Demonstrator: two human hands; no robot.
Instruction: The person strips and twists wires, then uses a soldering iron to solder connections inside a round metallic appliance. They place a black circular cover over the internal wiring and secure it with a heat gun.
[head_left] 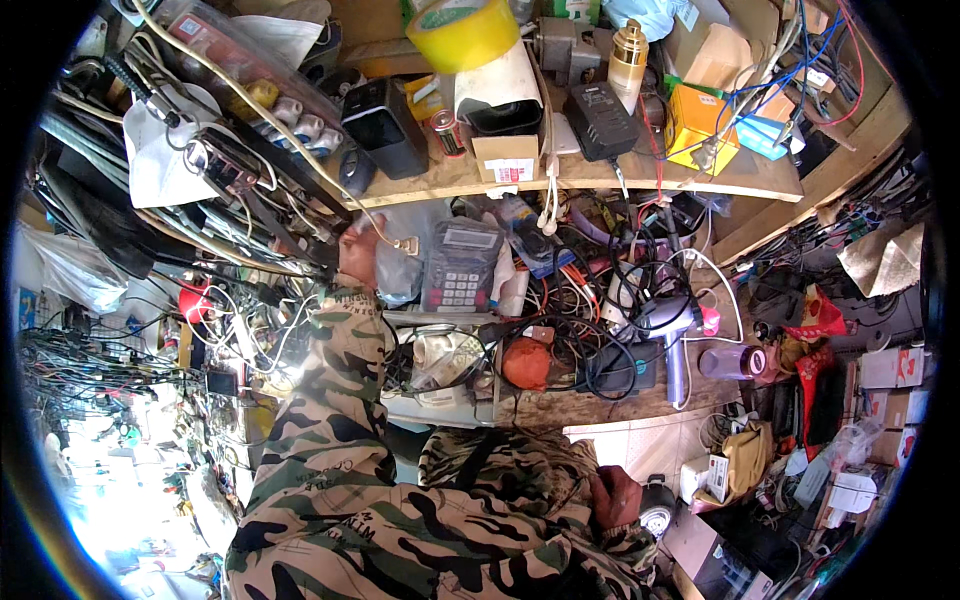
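My left arm, in a camouflage sleeve, reaches forward over the workbench. My left hand (362,252) is at the left end of the bench under the shelf edge, beside a clear plastic bag (402,255); its fingers are hidden. A grey calculator (463,265) stands tilted just right of the bag. A cable with a light plug (406,245) hangs down close to the hand. Low on the right, my right hand (614,497) is by my lap at the end of its sleeve, in shadow. Its fingers are too dark to make out.
Along the wooden shelf (430,187) stand a yellow tape roll (465,32), a black adapter (602,120), a gold-capped bottle (627,65) and an orange box (698,127). A purple hair dryer (672,335), an orange ball-like object (526,363) and tangled cables cover the bench.
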